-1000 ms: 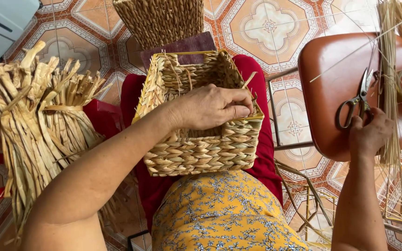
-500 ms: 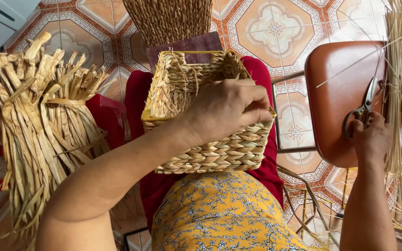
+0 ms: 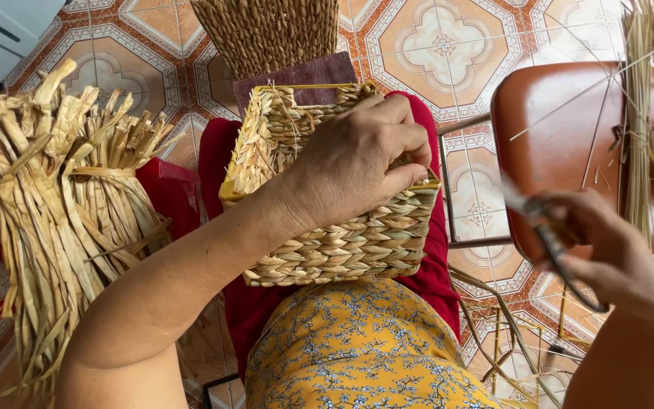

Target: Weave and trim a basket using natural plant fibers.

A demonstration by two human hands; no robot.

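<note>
your left hand (image 3: 361, 163) lies over the near rim of the rectangular basket woven from pale dried straw (image 3: 327, 227), the fingers curled and closed on the rim edge. the basket rests on your lap, on the dark red cloth (image 3: 437, 276), just above the yellow cloth with small blue flowers (image 3: 365, 348). its side wall shows thick flat braids, rough and matte, and loose straw ends stand up at the far rim.

your right hand (image 3: 615, 261) is to the right of the basket and apart from it. its fingers are bent and closed around the dark handles of the metal scissors (image 3: 550, 238), which look blurred. the hand is in front of the smooth brown plastic chair seat (image 3: 562, 129), where thin straw stalks (image 3: 637, 121) lie.

to the left of your lap stands a thick bundle of wide, flat, dried yellow leaves (image 3: 54, 204), dry and wrinkled. beyond the basket is another woven basket, rounded and with finer braid (image 3: 270, 30), on the patterned orange and white floor tiles (image 3: 440, 45).
</note>
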